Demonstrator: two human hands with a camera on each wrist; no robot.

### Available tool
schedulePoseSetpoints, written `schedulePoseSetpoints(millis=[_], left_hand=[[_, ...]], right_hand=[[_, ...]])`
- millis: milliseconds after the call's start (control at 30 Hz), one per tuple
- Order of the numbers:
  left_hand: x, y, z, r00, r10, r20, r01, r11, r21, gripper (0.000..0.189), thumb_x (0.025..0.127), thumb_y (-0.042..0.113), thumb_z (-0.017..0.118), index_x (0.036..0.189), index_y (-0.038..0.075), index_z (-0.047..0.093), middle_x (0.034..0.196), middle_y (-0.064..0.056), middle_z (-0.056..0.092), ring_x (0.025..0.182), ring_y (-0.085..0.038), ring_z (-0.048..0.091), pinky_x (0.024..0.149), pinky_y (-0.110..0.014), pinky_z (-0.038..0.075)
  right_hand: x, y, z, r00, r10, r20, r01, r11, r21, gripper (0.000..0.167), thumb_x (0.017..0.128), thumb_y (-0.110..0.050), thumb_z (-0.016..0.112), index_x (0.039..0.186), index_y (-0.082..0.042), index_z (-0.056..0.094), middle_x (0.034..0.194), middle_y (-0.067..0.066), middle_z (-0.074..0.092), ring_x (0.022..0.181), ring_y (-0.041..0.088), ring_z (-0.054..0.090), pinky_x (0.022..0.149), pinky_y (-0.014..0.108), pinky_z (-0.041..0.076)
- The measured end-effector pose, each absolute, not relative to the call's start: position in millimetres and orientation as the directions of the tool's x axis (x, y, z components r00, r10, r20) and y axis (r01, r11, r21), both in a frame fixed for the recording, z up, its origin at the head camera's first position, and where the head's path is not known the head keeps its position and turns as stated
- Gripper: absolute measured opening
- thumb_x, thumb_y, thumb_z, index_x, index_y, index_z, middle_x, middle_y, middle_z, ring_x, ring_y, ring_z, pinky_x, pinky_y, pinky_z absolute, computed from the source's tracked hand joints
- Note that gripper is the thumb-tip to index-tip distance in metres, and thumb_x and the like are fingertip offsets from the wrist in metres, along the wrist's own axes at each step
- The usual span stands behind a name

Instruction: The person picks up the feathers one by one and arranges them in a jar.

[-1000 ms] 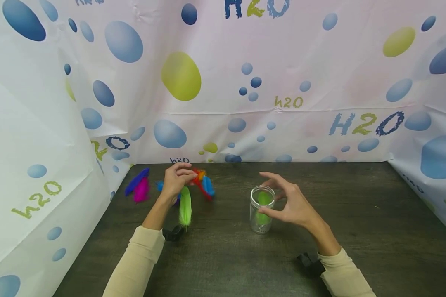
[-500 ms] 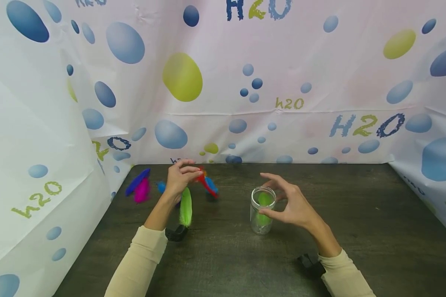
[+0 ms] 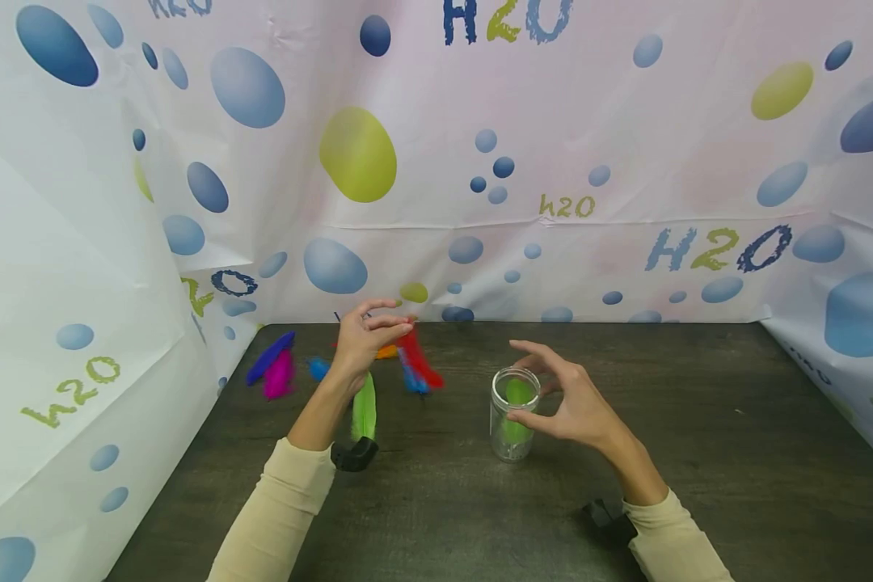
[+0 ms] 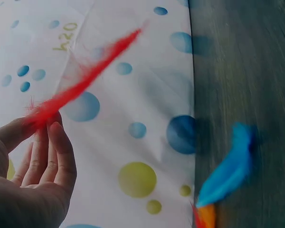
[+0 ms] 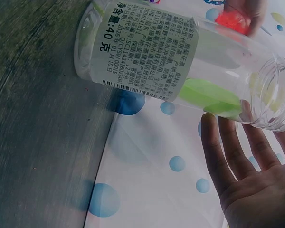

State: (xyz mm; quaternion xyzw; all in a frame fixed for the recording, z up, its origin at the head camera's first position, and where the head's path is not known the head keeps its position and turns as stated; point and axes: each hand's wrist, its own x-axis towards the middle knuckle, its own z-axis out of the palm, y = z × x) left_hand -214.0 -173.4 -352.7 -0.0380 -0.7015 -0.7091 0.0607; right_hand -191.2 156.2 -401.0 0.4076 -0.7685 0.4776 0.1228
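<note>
My left hand pinches a red feather by one end between thumb and fingertips, lifted off the table. In the left wrist view the red feather slants up to the right from the fingers. My right hand holds a clear jar, thumb on the near side and fingers behind its neck. The jar stands upright on the table with its mouth uncovered. A green feather is inside it, and a printed label covers part of its wall.
Near the left hand lie a green feather, a blue feather and an orange feather. Another blue feather is partly behind that hand. Purple and magenta feathers lie at the table's back left. A printed sheet stands behind.
My left hand has moved slightly up and right, lifting the red feather away from the blue and orange ones. The right hand and the jar have stayed in place.
</note>
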Motion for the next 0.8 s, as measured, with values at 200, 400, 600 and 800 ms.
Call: schedulePoseSetpoints(millis=[200,400,600,800], left_hand=[[-211,-162,-344,-0.988,-0.02,0.15,0.151,-0.027,0.988,0.04,0.094,-0.004,0.073,0.131,-0.003,0.057,0.085,0.009,0.076,0.085,-0.01,0.074,0.087,-0.026,0.059],[-209,-153,-335,-0.988,-0.009,0.152,0.153,-0.062,0.986,0.037,0.094,-0.004,0.072,0.128,-0.001,0.059,0.087,0.007,0.077,0.085,-0.01,0.073,0.084,-0.024,0.059],[-209,-141,-324,-0.987,0.005,0.161,0.16,-0.093,0.983,0.036,0.094,-0.006,0.072,0.127,0.0,0.06,0.086,0.007,0.077,0.084,-0.011,0.074,0.084,-0.024,0.059],[-209,-127,-317,-0.984,0.017,0.18,0.176,-0.123,0.977,0.035,0.093,-0.009,0.07,0.125,-0.002,0.06,0.086,0.006,0.077,0.085,-0.012,0.074,0.089,-0.026,0.059]], right_hand=[[-191,156,-401,-0.639,-0.51,0.576,-0.742,0.213,-0.636,0.087,0.073,-0.007,0.091,0.149,-0.006,0.049,0.116,0.013,0.071,0.1,0.031,0.071,0.067,0.034,0.062],[-190,156,-400,-0.642,-0.512,0.57,-0.736,0.206,-0.644,0.087,0.073,-0.006,0.091,0.149,-0.004,0.049,0.115,0.012,0.071,0.101,0.031,0.07,0.068,0.034,0.062],[-191,157,-400,-0.641,-0.512,0.572,-0.737,0.201,-0.645,0.087,0.073,-0.006,0.091,0.149,-0.005,0.049,0.115,0.012,0.071,0.1,0.031,0.07,0.067,0.033,0.062],[-192,157,-399,-0.642,-0.515,0.567,-0.735,0.204,-0.646,0.087,0.074,-0.008,0.091,0.15,-0.007,0.049,0.116,0.011,0.071,0.101,0.03,0.07,0.068,0.034,0.062]])
